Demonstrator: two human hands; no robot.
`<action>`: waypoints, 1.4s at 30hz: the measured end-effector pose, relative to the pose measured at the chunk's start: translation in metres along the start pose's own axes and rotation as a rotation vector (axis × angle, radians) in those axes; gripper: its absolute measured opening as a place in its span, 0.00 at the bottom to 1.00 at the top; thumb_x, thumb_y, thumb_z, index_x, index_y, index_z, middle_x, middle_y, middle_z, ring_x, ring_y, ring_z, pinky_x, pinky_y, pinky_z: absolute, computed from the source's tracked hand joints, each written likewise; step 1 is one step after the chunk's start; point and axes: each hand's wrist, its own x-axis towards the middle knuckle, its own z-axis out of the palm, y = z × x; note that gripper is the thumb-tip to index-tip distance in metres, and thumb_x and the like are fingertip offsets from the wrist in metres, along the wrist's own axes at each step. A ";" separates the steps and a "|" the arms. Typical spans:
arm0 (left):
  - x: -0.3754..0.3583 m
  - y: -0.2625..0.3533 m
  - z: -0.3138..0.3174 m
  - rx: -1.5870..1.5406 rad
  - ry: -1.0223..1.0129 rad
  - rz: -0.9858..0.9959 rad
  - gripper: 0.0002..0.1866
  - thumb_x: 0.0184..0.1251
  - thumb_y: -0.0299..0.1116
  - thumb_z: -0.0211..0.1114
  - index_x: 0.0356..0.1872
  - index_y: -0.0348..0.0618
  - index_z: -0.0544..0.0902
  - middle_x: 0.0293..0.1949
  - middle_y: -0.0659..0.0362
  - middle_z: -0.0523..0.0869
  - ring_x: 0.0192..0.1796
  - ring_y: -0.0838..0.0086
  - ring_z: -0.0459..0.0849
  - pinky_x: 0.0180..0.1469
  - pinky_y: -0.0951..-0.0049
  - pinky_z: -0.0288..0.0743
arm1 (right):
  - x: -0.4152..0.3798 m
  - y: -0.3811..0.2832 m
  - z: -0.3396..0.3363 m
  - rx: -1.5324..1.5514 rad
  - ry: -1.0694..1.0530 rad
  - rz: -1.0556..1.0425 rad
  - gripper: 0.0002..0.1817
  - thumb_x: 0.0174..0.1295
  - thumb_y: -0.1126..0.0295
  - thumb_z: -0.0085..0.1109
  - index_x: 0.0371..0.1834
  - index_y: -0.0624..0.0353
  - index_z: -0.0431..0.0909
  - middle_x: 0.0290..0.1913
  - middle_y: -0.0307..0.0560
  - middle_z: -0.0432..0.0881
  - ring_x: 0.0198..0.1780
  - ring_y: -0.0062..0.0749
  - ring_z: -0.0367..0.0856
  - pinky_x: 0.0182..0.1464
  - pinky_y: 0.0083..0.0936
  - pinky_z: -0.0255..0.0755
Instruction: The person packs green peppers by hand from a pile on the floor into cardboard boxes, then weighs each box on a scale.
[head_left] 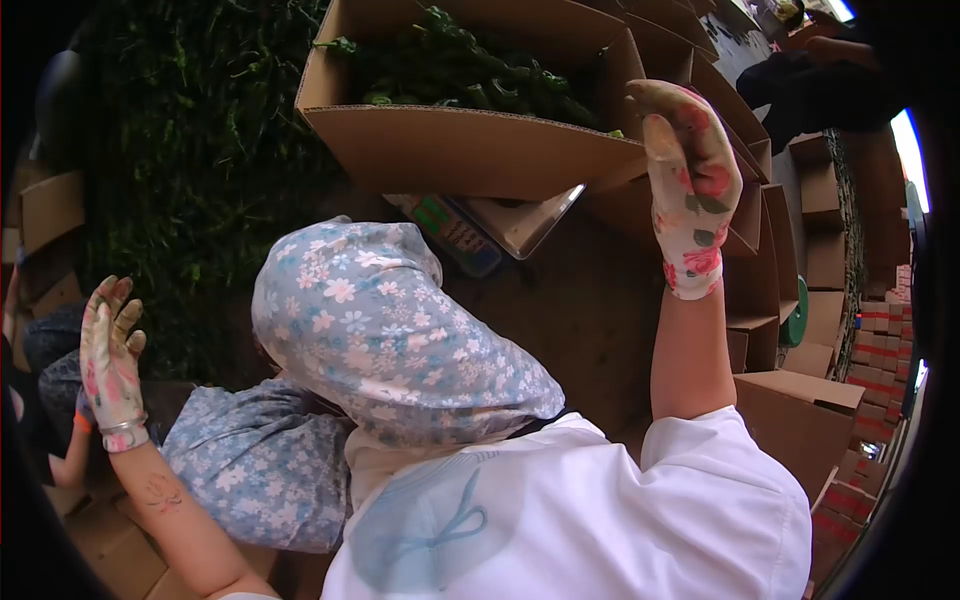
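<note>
Box (pixel 470 150) w/ greens tilted, long axis L-R; right hand (pixel 690 180) on corner, left hand (pixel 110 360) open, empty.

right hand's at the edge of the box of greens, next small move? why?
Probably lower the right hand into the box to reach the greens. It hangs open-fingered at the box's near corner, holding nothing, with the greens piled just inside. The left hand is raised, open and empty, far from the box, so the right is better placed.
</note>
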 end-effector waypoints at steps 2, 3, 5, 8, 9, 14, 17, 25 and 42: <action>0.003 0.000 -0.003 -0.024 -0.050 0.004 0.22 0.75 0.37 0.50 0.67 0.45 0.66 0.63 0.58 0.74 0.54 0.79 0.79 0.36 0.86 0.73 | -0.008 0.002 0.001 -0.004 -0.008 0.012 0.11 0.59 0.82 0.60 0.45 0.62 0.81 0.45 0.41 0.80 0.41 0.21 0.81 0.45 0.15 0.73; 0.003 -0.001 -0.004 -0.020 -0.055 0.012 0.22 0.75 0.37 0.50 0.67 0.45 0.66 0.63 0.58 0.74 0.54 0.79 0.79 0.36 0.86 0.73 | -0.007 0.002 0.002 -0.042 -0.019 -0.032 0.11 0.58 0.82 0.60 0.45 0.63 0.81 0.44 0.41 0.81 0.40 0.21 0.81 0.45 0.15 0.73; 0.004 -0.004 -0.008 0.000 -0.105 -0.022 0.21 0.75 0.37 0.51 0.66 0.48 0.67 0.63 0.60 0.74 0.53 0.79 0.79 0.38 0.84 0.74 | -0.004 0.003 0.002 -0.064 -0.068 -0.036 0.11 0.59 0.79 0.60 0.45 0.63 0.81 0.41 0.40 0.81 0.41 0.20 0.81 0.43 0.16 0.73; 0.003 -0.005 0.000 0.031 -0.116 -0.047 0.20 0.74 0.37 0.53 0.64 0.48 0.69 0.61 0.61 0.76 0.52 0.78 0.80 0.42 0.80 0.75 | 0.018 0.007 0.003 0.009 -0.139 0.104 0.11 0.61 0.76 0.58 0.46 0.63 0.80 0.38 0.40 0.81 0.42 0.19 0.80 0.43 0.15 0.72; -0.004 -0.003 0.016 0.067 -0.093 -0.017 0.20 0.74 0.37 0.53 0.64 0.47 0.70 0.60 0.60 0.76 0.52 0.78 0.80 0.43 0.80 0.76 | 0.030 0.015 0.007 0.106 -0.147 0.208 0.12 0.63 0.72 0.57 0.48 0.63 0.79 0.37 0.39 0.80 0.41 0.18 0.80 0.43 0.14 0.71; -0.003 -0.008 0.051 0.066 -0.133 -0.045 0.17 0.72 0.33 0.56 0.59 0.41 0.73 0.54 0.57 0.79 0.43 0.80 0.81 0.38 0.83 0.74 | 0.097 0.090 0.045 -0.638 -0.679 0.394 0.49 0.58 0.35 0.51 0.75 0.55 0.49 0.72 0.56 0.60 0.72 0.46 0.59 0.70 0.35 0.56; 0.006 -0.006 0.083 0.169 -0.136 -0.047 0.18 0.71 0.36 0.57 0.58 0.40 0.75 0.53 0.56 0.79 0.45 0.80 0.80 0.40 0.81 0.74 | 0.104 0.071 0.102 -0.542 -1.076 0.440 0.54 0.54 0.35 0.57 0.76 0.57 0.48 0.73 0.63 0.54 0.73 0.53 0.57 0.71 0.33 0.54; 0.105 -0.118 0.082 1.152 -0.259 -0.082 0.21 0.64 0.34 0.56 0.59 0.46 0.76 0.60 0.53 0.77 0.56 0.60 0.79 0.55 0.67 0.74 | 0.109 0.045 0.088 -0.860 -1.250 0.149 0.36 0.46 0.65 0.70 0.60 0.64 0.69 0.54 0.59 0.72 0.55 0.53 0.75 0.54 0.37 0.70; 0.203 -0.235 0.006 0.690 -0.054 -0.173 0.29 0.58 0.38 0.67 0.60 0.43 0.69 0.43 0.58 0.81 0.51 0.68 0.81 0.59 0.62 0.70 | 0.077 0.092 0.036 -0.162 -0.601 -0.035 0.27 0.65 0.76 0.52 0.69 0.63 0.62 0.68 0.55 0.66 0.64 0.42 0.70 0.64 0.29 0.65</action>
